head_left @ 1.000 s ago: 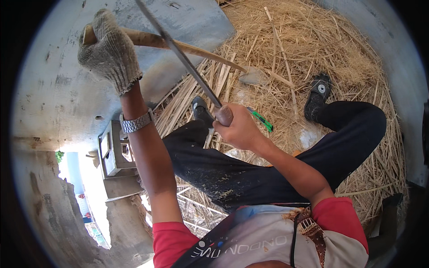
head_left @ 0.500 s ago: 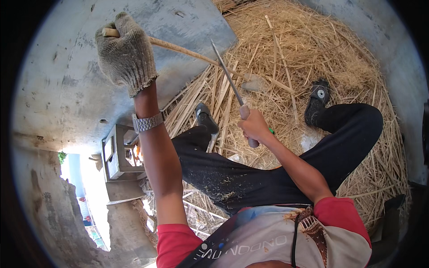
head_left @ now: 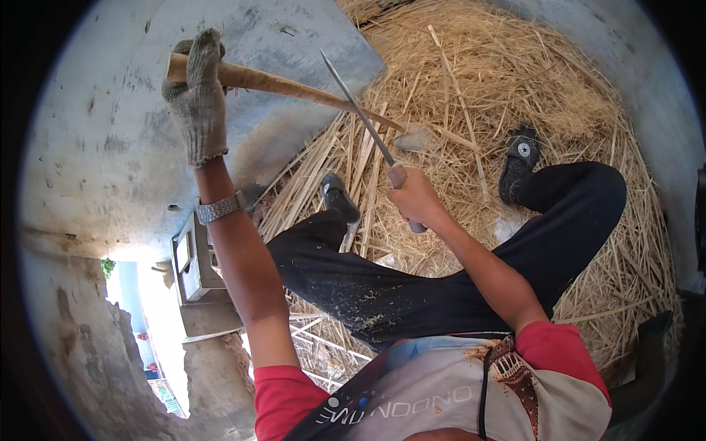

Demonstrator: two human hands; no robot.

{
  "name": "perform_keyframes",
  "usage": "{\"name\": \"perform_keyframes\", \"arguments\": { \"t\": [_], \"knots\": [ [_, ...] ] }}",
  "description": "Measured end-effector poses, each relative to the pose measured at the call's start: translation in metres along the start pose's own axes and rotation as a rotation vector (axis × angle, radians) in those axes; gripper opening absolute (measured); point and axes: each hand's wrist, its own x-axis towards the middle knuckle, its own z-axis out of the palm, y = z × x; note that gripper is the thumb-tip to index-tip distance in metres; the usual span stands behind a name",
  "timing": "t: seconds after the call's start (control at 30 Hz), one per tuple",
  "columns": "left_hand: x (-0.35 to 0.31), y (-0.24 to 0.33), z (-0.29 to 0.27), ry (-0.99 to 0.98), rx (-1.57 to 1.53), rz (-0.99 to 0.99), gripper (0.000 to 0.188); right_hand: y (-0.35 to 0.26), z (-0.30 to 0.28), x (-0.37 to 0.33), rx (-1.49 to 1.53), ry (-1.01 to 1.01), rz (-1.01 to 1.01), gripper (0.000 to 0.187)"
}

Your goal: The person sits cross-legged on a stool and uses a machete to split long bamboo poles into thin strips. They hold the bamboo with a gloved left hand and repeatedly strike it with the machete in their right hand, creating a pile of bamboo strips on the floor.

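Note:
My left hand (head_left: 197,106), in a knitted grey glove, is raised at the upper left and closed round the thick end of a long pale bamboo strip (head_left: 294,89). The strip slopes away to the right and down, its far end over the shavings. My bare right hand (head_left: 422,198) grips a knife (head_left: 359,110) by its worn handle. Its narrow blade points up and to the left and crosses the strip in this view; whether the two touch I cannot tell.
Straw-like shavings (head_left: 544,81) and loose split strips (head_left: 360,158) cover the floor around my outstretched legs (head_left: 441,301). A grey panel (head_left: 294,44) rises at the upper left. Beside my left forearm stands a box-shaped frame (head_left: 193,257), near a bright opening (head_left: 151,309) in the wall.
My left hand has turned and the strip with it, so its end looks broader. The knife has shifted slightly left and up, still in my right hand.

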Motion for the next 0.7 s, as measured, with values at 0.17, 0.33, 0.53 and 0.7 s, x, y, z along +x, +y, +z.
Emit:
{"name": "perform_keyframes", "arguments": {
  "t": [0.17, 0.33, 0.53, 0.7],
  "knots": [
    [0.014, 0.001, -0.040, -0.283, 0.192, -0.065, 0.048, 0.021, -0.001, 0.008, 0.003, -0.022, 0.142, 0.013],
    [0.005, -0.004, -0.045, -0.068, 0.257, 0.078, 0.041, -0.016, 0.001, -0.015, 0.011, -0.093, 0.045, 0.011],
    [0.000, -0.003, -0.028, -0.001, -0.158, -0.071, 0.033, -0.058, 0.001, -0.044, -0.017, -0.096, -0.148, 0.017],
    [-0.008, -0.013, -0.028, 0.087, -0.534, -0.051, 0.051, -0.069, -0.002, -0.055, -0.043, -0.129, -0.285, 0.025]
  ]
}}
